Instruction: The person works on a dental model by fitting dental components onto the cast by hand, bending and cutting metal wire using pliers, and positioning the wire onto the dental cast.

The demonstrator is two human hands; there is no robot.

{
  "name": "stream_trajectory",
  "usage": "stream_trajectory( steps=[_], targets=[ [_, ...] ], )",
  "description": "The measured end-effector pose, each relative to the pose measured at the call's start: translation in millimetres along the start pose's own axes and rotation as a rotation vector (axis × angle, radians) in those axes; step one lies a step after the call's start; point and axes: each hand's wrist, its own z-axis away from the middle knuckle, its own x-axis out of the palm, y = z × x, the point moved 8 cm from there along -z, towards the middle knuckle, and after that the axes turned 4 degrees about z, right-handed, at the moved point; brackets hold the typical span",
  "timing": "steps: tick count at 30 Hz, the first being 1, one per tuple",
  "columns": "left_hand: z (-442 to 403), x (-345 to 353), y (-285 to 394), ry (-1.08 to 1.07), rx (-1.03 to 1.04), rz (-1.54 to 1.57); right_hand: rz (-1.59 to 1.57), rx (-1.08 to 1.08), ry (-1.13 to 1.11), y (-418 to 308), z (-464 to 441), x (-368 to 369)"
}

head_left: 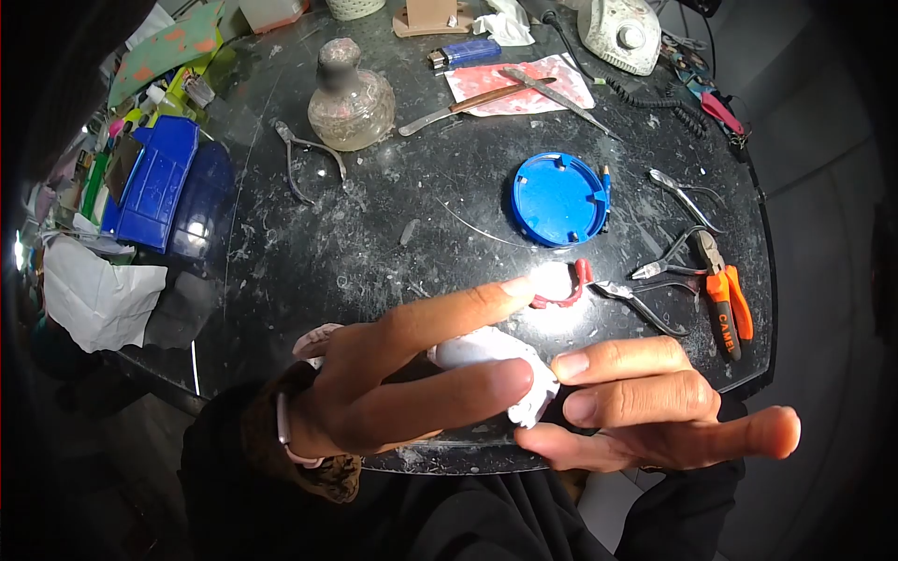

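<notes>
We note one white piece (482, 353) between our two hands, over the near edge of the black tabletop (402, 271). Its long axis slants from upper left to lower right — the lower end points at our right hand (645, 402).

Hands: close together at the piece. Right hand — thumb and fingertips clamped on its lower right end. Left hand (393, 374) — index and middle fingers extended, middle across the piece; we cannot tell whether this hand grips, its underside being hidden.

Containers: one round blue dish (558, 199), small tabs inside its rim; one glass jar (352, 110), contents unclear; one blue bin (154, 184) at left, contents unclear.

Counts: four metal pliers (645, 307), one at left, three at right; one orange-and-black cutter (725, 299); two knife-like tools (477, 103) on one pink-stained sheet (519, 84); one blue lighter (465, 53); one red curved piece (582, 280) beyond our fingers.
</notes>
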Motion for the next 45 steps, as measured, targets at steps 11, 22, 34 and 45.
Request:
stream_trajectory(
  steps=[11, 22, 34, 45],
  targets=[
    [5, -3, 1, 0.159, -0.13, 0.092, 0.129, 0.139, -0.015, 3, -6, 1],
    [14, 4, 3, 0.16, -0.188, 0.185, 0.098, 0.164, 0.227, 14, 1, 7],
    [20, 4, -3, 0.106, -0.287, 0.154, 0.086, 0.141, 0.338, 14, 6, 5],
    [28, 10, -9, 0.073, -0.34, 0.162, 0.219, 0.098, 0.366, 10, 4, 5]
  ],
)
